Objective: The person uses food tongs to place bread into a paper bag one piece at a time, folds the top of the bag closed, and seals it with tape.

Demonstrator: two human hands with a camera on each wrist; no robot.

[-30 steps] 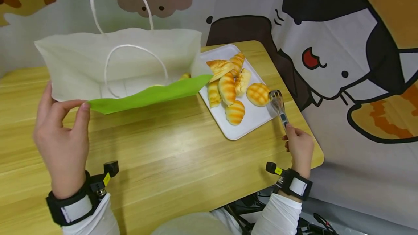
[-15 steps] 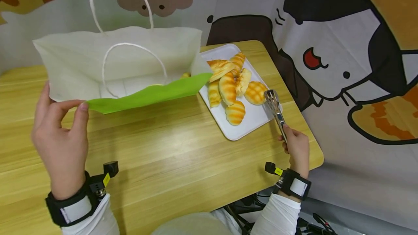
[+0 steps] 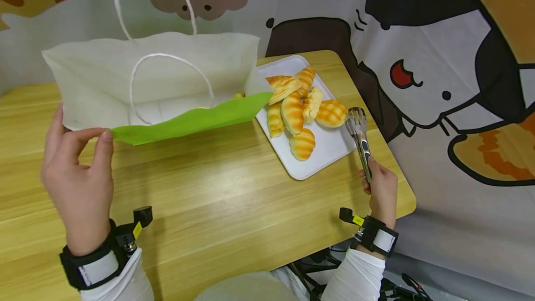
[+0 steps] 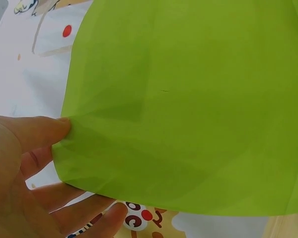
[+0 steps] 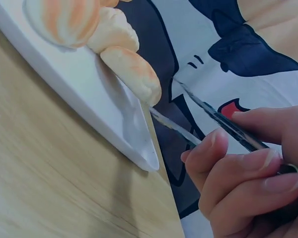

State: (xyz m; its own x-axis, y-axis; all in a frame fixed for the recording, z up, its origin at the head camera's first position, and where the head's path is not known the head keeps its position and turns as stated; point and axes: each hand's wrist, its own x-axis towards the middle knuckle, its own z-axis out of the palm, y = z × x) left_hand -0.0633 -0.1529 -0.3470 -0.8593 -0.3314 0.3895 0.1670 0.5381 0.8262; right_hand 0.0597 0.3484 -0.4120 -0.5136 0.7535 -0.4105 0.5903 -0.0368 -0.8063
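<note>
Firstly, both hands were occupied. The left hand (image 3: 77,175) was pinching the rim of a paper bag (image 3: 192,120) at about seven o'clock of its mouth, with the thumb and the fingers set narrow on the edge. The bag was green on the outside and white on the inside; one white handle (image 3: 190,1) rose at twelve o'clock, and another one curved across the mouth. Inside, near the front rim, some yellowish thing (image 3: 238,95) was partly hidden.

The right hand (image 3: 381,187) had its fingers curled around metal tongs (image 3: 364,152), of which the two arms stood a little apart. The tips of the tongs were just beside a round bun (image 3: 331,114) with a checked top; whether they touched it, I cannot tell. This bun was lying at three o'clock of the white tray (image 3: 301,169), partly over its rim.

On the same tray six other breads (image 3: 292,113) were lying close together, and the striped one (image 3: 302,144) was at six o'clock. The tray was on the wooden table (image 3: 209,199), at four o'clock from the bag.
</note>
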